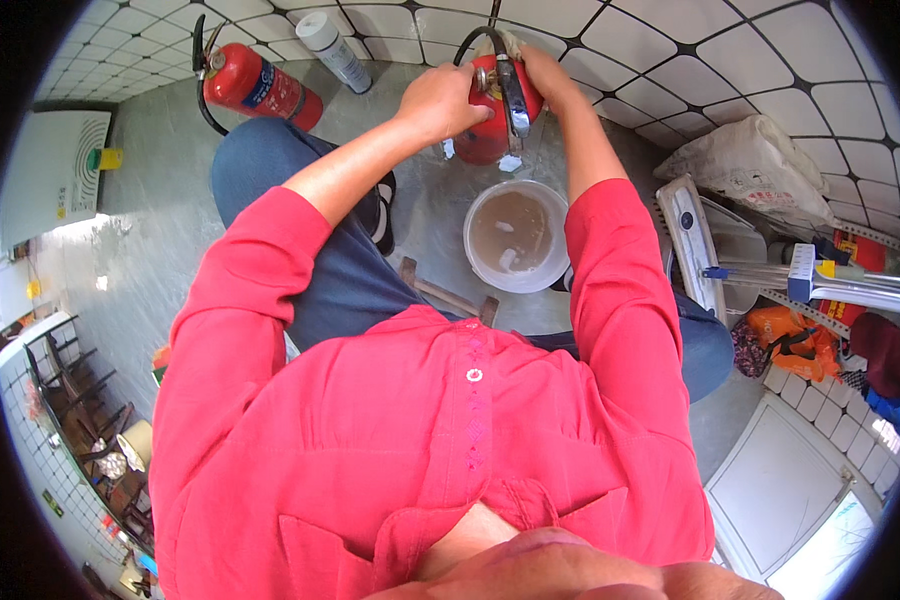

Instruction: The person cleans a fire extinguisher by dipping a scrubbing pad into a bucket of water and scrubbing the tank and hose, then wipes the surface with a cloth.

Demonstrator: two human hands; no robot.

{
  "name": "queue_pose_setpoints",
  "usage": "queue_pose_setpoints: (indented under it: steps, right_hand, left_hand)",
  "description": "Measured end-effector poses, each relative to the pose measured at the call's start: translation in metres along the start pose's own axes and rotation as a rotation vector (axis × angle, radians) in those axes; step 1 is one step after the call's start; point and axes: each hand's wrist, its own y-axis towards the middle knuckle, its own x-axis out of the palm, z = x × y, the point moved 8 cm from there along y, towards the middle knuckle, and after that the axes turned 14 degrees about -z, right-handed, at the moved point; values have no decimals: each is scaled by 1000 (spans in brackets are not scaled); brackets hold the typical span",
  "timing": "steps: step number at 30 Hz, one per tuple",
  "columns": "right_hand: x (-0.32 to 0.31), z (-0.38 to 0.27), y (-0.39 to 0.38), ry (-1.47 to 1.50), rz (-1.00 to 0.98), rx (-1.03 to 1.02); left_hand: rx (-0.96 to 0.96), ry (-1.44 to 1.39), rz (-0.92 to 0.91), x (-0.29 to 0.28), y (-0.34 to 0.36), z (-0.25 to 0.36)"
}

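So we've got a red metal fire extinguisher with a black hose on the grey floor by the white tiled wall, just beyond a round translucent plastic bucket of murky brownish water. Our left hand is on its left side, fingers and thumb part-spread and curved around the upper body. Our right hand reaches around the far right side, next to a pale crumpled cloth; those fingertips are hidden, so we honestly can't tell how far they're closed or whether they've got the cloth. Off left, we've a second red extinguisher.
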Motion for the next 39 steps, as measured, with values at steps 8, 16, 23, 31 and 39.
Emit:
queue_pose_setpoints:
  steps: [8, 16, 23, 31, 39]
  right_hand:
    - [57, -47, -145, -454, 637, -582]
    - [131, -3, -186, -482, 509, -447]
    - [171, 34, -156, 112, 200, -138]
    - [154, -140, -238, -653, 78, -222]
    - [66, -95, -173, -172, 236, -164]
  left_hand:
    - [-65, 1, -30, 4, -2, -11]
    - [-24, -275, 242, 36, -19, -48]
    - [-520, -1637, -61, 171, -67, -85]
    - [-247, -2102, 476, 94, -63, -65]
    - [91, -1008, 533, 8, 7, -40]
